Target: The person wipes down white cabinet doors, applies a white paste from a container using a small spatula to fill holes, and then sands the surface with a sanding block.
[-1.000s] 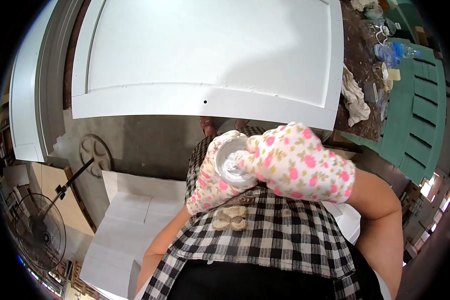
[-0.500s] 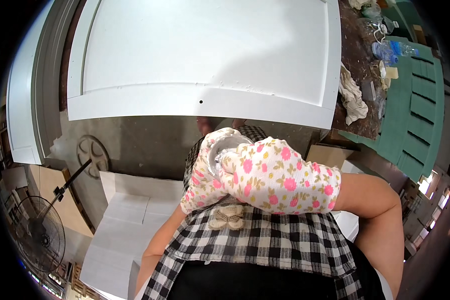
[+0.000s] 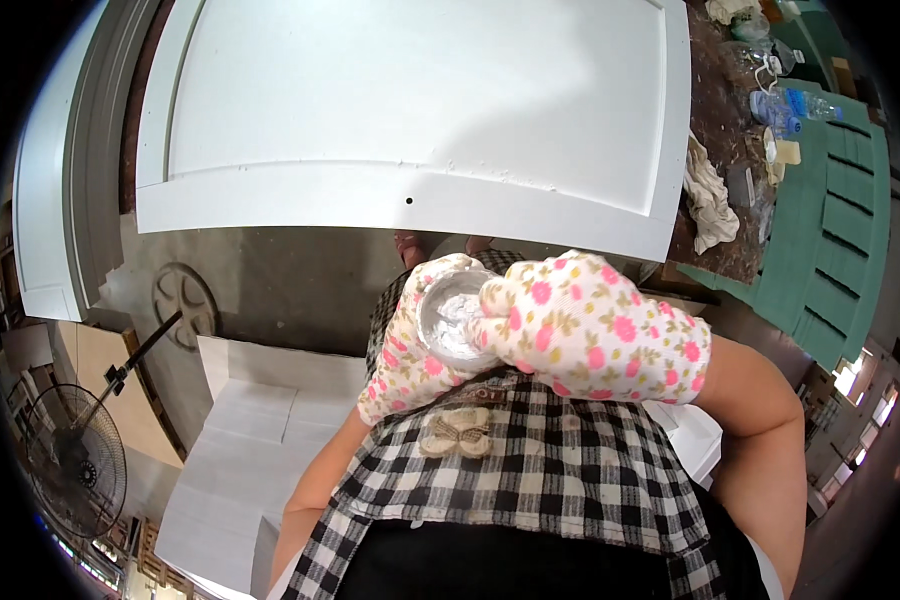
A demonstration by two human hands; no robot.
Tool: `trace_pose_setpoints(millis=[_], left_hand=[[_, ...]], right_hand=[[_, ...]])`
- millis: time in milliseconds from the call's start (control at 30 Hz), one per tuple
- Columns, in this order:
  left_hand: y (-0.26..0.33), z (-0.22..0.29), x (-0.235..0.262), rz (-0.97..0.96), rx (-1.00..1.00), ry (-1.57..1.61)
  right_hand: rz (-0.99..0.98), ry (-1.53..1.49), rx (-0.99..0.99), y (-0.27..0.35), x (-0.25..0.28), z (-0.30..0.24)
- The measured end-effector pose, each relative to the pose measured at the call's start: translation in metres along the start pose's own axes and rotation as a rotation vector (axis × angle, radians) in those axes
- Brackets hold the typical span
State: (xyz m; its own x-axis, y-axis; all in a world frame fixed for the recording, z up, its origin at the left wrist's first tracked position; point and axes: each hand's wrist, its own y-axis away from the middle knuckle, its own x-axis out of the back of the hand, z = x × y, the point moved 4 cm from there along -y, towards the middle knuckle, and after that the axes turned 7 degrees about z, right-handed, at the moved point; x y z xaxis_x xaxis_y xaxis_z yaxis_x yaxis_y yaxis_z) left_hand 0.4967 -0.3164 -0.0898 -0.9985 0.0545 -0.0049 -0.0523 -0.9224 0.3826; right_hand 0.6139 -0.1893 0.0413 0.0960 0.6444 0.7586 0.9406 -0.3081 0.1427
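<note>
A small round cup [image 3: 427, 325] with white paste [image 3: 459, 308] inside is held in front of my apron. My left hand [image 3: 405, 345], in a white floral glove, is wrapped around its left side. At the cup's right rim, my right hand [image 3: 545, 312] wears a matching glove, its fingers curled together over the opening. Whatever those fingers pinch, if anything, is hidden. Beyond both hands lies a white panel door [image 3: 370, 195] with a raised frame, a small dark hole and white crumbs along its near edge.
On the right, a dark worktable [image 3: 715, 110] carries a crumpled cloth [image 3: 708, 195] and plastic bottles [image 3: 775, 110]. Green slatted panels [image 3: 820, 240] stand beyond it. At left are a standing fan [image 3: 75, 460], cardboard [image 3: 240, 440] and another white panel [image 3: 45, 220].
My right hand has shifted right from over the cup to its rim, uncovering the white paste. My left hand still holds the cup in nearly the same place.
</note>
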Motion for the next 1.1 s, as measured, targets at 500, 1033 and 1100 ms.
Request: trace_pose_setpoints(millis=[500, 1033, 1100], left_hand=[[0.002, -0.01, 0.006, -0.052, 0.021, -0.014], [0.008, -0.024, 0.013, -0.14, 0.044, -0.03], [0.007, -0.023, 0.014, -0.161, 0.033, -0.024]], right_hand=[[-0.033, -0.018, 0.084, -0.003, 0.003, 0.0], [-0.054, -0.03, 0.051, 0.006, 0.008, 0.0], [-0.056, -0.023, 0.071, 0.005, 0.015, 0.002]])
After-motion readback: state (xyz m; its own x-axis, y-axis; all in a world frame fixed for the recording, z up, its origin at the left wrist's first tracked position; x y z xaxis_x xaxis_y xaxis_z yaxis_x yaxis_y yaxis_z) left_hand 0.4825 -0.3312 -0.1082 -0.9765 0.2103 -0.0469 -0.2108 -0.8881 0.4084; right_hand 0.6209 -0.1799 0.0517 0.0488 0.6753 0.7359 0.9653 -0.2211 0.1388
